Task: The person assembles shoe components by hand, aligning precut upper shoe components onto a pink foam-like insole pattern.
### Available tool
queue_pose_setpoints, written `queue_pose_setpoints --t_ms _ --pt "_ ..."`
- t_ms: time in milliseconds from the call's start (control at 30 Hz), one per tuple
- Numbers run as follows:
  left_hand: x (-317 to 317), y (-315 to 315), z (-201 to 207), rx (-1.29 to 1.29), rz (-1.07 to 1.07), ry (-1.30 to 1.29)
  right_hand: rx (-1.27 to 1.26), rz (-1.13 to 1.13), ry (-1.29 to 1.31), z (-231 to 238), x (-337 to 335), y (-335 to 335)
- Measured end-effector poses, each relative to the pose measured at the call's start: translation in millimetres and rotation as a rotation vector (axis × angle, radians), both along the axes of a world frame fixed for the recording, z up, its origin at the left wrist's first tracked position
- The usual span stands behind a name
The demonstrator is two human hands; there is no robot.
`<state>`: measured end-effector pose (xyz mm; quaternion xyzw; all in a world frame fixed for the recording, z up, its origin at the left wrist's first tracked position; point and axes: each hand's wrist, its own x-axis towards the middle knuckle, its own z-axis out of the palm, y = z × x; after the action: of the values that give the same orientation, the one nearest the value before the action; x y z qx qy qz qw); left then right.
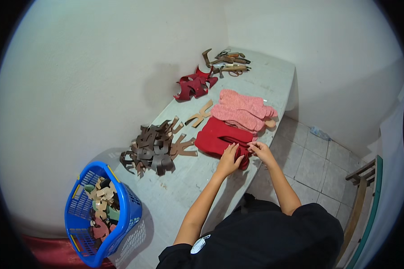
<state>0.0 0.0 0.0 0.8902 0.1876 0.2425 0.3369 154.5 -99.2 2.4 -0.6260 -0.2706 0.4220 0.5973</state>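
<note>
A pile of red, sole-shaped insoles lies near the table's right edge. My left hand rests on its near part, fingers stretched out and lying flat. At the right edge of the same pile, my right hand has its fingertips pinched together on a red insole. Just beyond lie pink speckled insoles, stacked and overlapping. A beige cut-out strap piece sits left of them. Farther left is a heap of dark brown sandal strap pieces.
Dark red upper pieces lie near the wall, with a hammer and other hand tools at the table's far end. A blue plastic basket holding mixed cut pieces stands at the near left. A wooden frame is at the right.
</note>
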Motion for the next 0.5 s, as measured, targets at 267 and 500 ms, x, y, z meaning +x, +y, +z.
queue_pose_setpoints --t_ms 267,500 --pt "72.6 20.6 1.2 0.172 0.149 -0.011 0.146 -0.124 -0.214 -22.0 75.5 40.7" --pt "84.4 29.2 -12.8 0.223 0.246 -0.007 0.086 -0.126 -0.756 -33.9 111.0 79.0"
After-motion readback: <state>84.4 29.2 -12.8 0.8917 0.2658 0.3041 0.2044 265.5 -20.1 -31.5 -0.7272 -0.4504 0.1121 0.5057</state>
